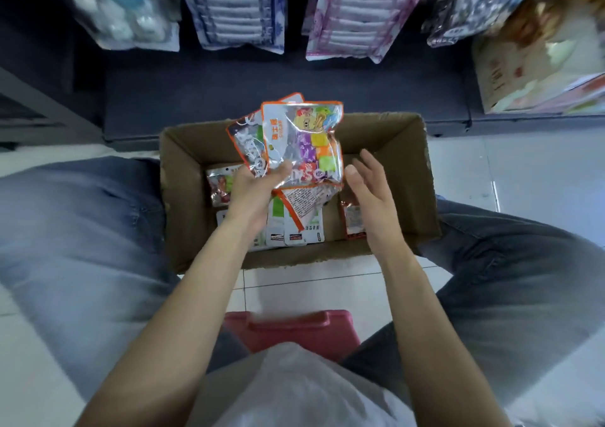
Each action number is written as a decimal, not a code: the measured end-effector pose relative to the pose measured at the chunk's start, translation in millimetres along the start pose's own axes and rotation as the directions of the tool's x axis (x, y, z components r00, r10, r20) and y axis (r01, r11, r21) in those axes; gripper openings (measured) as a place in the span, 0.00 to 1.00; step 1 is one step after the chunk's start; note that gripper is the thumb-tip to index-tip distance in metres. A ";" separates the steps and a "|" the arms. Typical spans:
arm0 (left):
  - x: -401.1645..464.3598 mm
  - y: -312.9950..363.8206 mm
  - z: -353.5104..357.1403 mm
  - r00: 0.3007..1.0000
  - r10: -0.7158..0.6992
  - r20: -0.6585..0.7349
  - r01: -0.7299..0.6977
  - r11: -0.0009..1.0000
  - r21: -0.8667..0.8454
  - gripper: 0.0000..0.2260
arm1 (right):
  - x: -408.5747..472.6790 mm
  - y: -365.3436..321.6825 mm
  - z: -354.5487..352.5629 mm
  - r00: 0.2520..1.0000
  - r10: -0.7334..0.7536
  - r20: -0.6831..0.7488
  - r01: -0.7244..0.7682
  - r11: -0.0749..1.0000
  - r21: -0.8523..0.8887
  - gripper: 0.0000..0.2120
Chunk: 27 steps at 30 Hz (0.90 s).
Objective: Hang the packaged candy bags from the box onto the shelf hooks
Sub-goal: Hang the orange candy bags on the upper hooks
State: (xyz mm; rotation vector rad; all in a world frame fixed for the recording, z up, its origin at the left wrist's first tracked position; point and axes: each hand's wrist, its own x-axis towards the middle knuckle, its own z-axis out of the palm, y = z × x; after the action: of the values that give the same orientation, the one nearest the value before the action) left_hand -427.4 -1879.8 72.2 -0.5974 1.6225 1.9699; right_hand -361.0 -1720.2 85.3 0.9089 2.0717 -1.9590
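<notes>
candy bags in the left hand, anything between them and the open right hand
Nothing visible. The left hand grips a few candy bags above the cardboard box; the right hand is open just beside them, with only open air between.

Candy bags (302,141): I saw glossy, crinkled clear plastic film with orange edging, catching glare.
Box (422,177): I saw matt brown corrugated cardboard, rough at its torn rim.
Floor (311,289): I saw smooth, slightly shiny pale tiles.
Stool (294,331): I saw smooth red plastic.
Trousers (82,230): I saw soft matt blue denim cloth.
Hanging packs (235,7): I saw shiny printed plastic wrap.
</notes>
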 end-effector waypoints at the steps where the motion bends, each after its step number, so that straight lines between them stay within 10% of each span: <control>1: -4.8 2.7 -0.8 1.000 0.011 0.029 -0.012 1.000 0.016 0.09 | 0.2 -5.6 0.1 0.998 0.000 0.055 -0.001 1.000 0.022 0.32; 7: -27.0 16.2 -4.0 0.996 0.067 0.061 -0.074 0.989 0.131 0.14 | -1.8 -26.0 5.8 0.987 -0.086 0.137 0.107 0.982 -0.159 0.19; 13: -44.1 22.0 -1.7 0.991 0.117 0.070 -0.127 0.978 0.168 0.15 | -20.6 -32.0 10.5 0.992 -0.118 -0.054 0.128 0.958 0.256 0.12; 19: -50.6 42.8 -2.2 0.964 0.259 0.065 -0.267 0.936 0.230 0.04 | -22.9 -48.3 4.3 0.963 -0.138 -0.229 0.199 0.942 0.269 0.28; 23: -51.4 90.3 6.1 0.886 0.427 0.179 -0.463 0.819 0.338 0.27 | -9.7 -81.5 -16.0 0.939 -0.266 -0.218 0.301 0.942 0.149 0.49; 27: -57.8 149.9 31.8 0.796 0.551 0.251 -0.597 0.644 0.478 0.48 | 3.4 -123.4 -28.5 0.895 -0.367 -0.253 0.405 0.907 0.115 0.30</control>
State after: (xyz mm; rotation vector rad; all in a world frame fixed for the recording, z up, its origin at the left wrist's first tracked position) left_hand -478.7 -1877.7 227.6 0.2726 2.3900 1.7317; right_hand -419.0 -1687.8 193.2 0.8312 2.4034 -2.3538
